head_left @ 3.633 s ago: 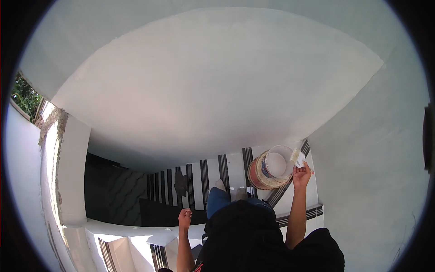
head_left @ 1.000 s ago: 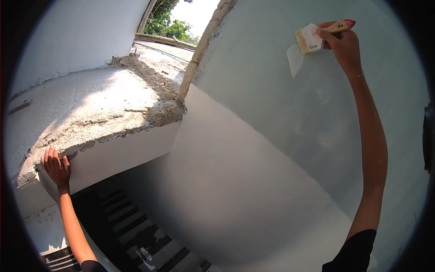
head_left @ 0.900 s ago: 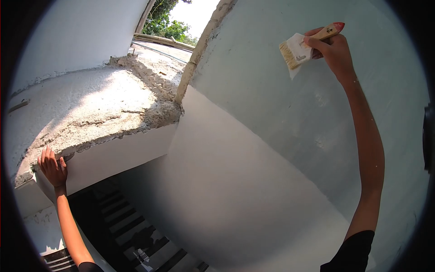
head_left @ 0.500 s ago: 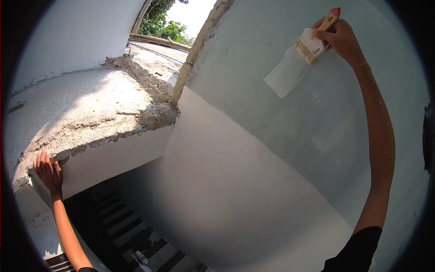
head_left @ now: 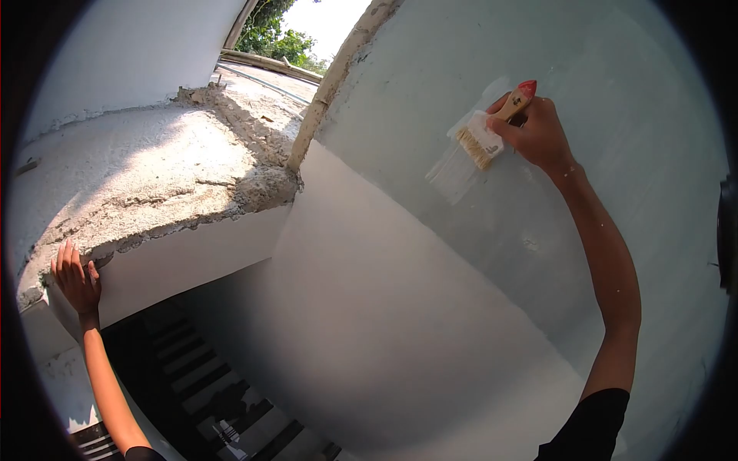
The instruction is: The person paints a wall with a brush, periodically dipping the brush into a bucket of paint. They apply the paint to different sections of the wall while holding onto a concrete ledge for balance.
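Observation:
My right hand (head_left: 538, 132) grips a wide paintbrush (head_left: 484, 137) with a wooden, red-tipped handle. The pale bristles point down and left against the grey-green wall (head_left: 615, 100). Around and below the brush lies a streaky patch of white paint (head_left: 452, 175). At the far left, my left hand (head_left: 77, 283) rests with its fingers spread on the broken edge of the concrete ledge (head_left: 146, 169), and it holds nothing.
A smooth white wall section (head_left: 369, 284) runs below the grey-green one. Under the ledge is a dark drop with a striped stairway (head_left: 204, 369). A rough vertical edge (head_left: 327, 88) borders the painted wall. Trees (head_left: 269, 34) show beyond.
My right hand has moved down and left with the brush, over the white paint patch. The patch now reaches farther down and left. My left hand stays on the ledge.

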`<state>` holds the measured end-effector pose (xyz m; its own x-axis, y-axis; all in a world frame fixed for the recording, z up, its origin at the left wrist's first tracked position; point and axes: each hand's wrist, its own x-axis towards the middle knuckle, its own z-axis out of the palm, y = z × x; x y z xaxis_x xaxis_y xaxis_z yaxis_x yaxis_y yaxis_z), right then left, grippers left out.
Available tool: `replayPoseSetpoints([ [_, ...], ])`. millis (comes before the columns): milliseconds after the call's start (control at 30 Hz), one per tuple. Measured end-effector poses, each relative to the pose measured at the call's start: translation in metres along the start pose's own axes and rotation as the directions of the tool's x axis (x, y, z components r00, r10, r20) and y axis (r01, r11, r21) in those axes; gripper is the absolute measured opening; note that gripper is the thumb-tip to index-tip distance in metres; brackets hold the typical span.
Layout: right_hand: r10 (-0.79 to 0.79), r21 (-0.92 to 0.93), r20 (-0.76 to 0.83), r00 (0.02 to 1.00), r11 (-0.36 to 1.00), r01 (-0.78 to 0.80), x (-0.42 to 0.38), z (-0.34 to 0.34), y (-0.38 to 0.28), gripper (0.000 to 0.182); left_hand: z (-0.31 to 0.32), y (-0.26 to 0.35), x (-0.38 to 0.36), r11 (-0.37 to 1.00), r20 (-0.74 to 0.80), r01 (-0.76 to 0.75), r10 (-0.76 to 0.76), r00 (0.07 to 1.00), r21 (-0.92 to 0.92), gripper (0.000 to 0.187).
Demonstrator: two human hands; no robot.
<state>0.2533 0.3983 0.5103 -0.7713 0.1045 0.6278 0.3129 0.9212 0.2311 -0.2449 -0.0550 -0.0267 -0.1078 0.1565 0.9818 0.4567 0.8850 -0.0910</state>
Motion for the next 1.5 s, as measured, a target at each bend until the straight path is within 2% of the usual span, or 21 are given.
replayPoseSetpoints([
  [33,-0.088,-0.111,-0.091,0.992,0.991,0.077,0.013,-0.016,0.008,0.019,0.001,0.000,0.000,1.000,-0.006,-0.005,0.005,1.000,-0.003,0.042],
  [67,-0.051,-0.206,-0.158,0.986,0.978,0.018,0.023,-0.033,0.003,0.019,0.001,0.001,0.001,1.000,-0.013,-0.010,0.010,1.000,-0.008,0.042],
  [167,-0.056,-0.203,-0.269,0.961,0.979,0.000,0.039,-0.054,-0.002,0.018,0.003,0.000,-0.001,1.000,-0.011,-0.002,0.002,1.000,-0.008,0.042],
  [267,-0.059,-0.058,-0.124,0.991,0.997,0.052,0.013,-0.008,-0.029,0.017,0.002,0.001,0.001,1.000,-0.013,0.002,-0.002,1.000,-0.019,0.041],
  [300,-0.024,0.146,-0.042,0.999,0.989,0.030,-0.001,0.020,-0.035,0.016,0.003,0.002,0.000,1.000,-0.010,0.009,-0.009,1.000,-0.014,0.040],
  [333,0.038,0.179,0.097,0.995,0.982,-0.055,-0.018,0.043,-0.043,0.016,0.004,0.001,-0.001,1.000,-0.007,0.011,-0.011,1.000,-0.010,0.040],
  [400,0.041,0.112,0.303,0.952,0.991,-0.078,-0.048,0.084,-0.046,0.017,0.003,0.001,-0.001,1.000,-0.009,-0.002,0.001,1.000,-0.017,0.039],
  [533,0.083,0.116,0.243,0.966,0.987,-0.114,-0.055,0.072,-0.016,0.016,0.001,0.002,0.003,1.000,-0.018,-0.003,0.003,1.000,-0.012,0.039],
  [600,0.023,0.121,0.116,0.993,0.992,-0.037,-0.038,0.045,-0.002,0.017,0.000,0.003,-0.001,1.000,-0.011,0.002,-0.003,1.000,-0.010,0.040],
  [667,-0.014,-0.034,0.012,1.000,0.999,0.014,-0.014,0.008,-0.006,0.017,0.002,0.000,0.000,1.000,-0.015,-0.006,0.005,1.000,-0.014,0.040],
  [700,-0.109,-0.064,-0.084,0.990,0.993,0.104,-0.003,-0.003,0.004,0.015,0.003,0.000,0.001,1.000,-0.011,-0.003,0.003,1.000,-0.010,0.040],
  [733,-0.048,-0.093,-0.131,0.990,0.995,0.036,0.003,-0.015,0.001,0.013,0.003,-0.001,0.000,1.000,-0.006,0.001,-0.001,1.000,-0.006,0.041],
  [833,-0.026,0.005,-0.128,0.991,1.000,0.027,-0.009,-0.009,-0.014,0.011,0.006,-0.003,-0.002,1.000,0.002,0.001,-0.001,1.000,-0.001,0.041],
  [900,0.056,0.197,0.062,0.997,0.978,-0.067,-0.040,0.023,-0.033,0.011,0.007,-0.003,-0.006,1.000,0.012,0.009,-0.009,1.000,0.005,0.040],
  [1000,0.043,0.142,0.343,0.938,0.985,-0.097,-0.084,0.072,-0.035,0.012,0.008,-0.004,-0.005,1.000,0.005,-0.001,0.001,1.000,-0.002,0.039],
  [1100,0.089,0.093,0.324,0.942,0.988,-0.125,-0.084,0.065,-0.020,0.013,0.008,-0.003,0.000,1.000,-0.029,-0.015,0.015,0.999,-0.015,0.040],
  [1133,0.048,0.120,0.286,0.957,0.989,-0.086,-0.077,0.054,-0.016,0.013,0.006,-0.001,-0.001,1.000,-0.023,-0.008,0.008,1.000,-0.010,0.040],
  [1333,-0.107,-0.224,-0.139,0.985,0.972,0.074,0.007,-0.038,-0.002,0.015,0.007,-0.002,-0.003,1.000,-0.008,0.007,-0.008,1.000,-0.002,0.040],
  [1433,0.017,-0.116,-0.144,0.989,0.993,-0.034,0.017,-0.042,-0.017,0.016,0.008,-0.001,-0.003,1.000,-0.010,0.003,-0.003,1.000,0.000,0.040],
  [1467,-0.100,-0.093,-0.146,0.984,0.992,0.087,0.011,-0.025,-0.021,0.016,0.007,-0.001,-0.003,1.000,-0.009,0.005,-0.005,1.000,-0.001,0.040],
  [1500,-0.033,0.014,-0.073,0.997,0.999,0.035,-0.001,-0.005,-0.030,0.016,0.006,-0.001,-0.004,1.000,-0.009,0.006,-0.006,1.000,-0.001,0.040],
])
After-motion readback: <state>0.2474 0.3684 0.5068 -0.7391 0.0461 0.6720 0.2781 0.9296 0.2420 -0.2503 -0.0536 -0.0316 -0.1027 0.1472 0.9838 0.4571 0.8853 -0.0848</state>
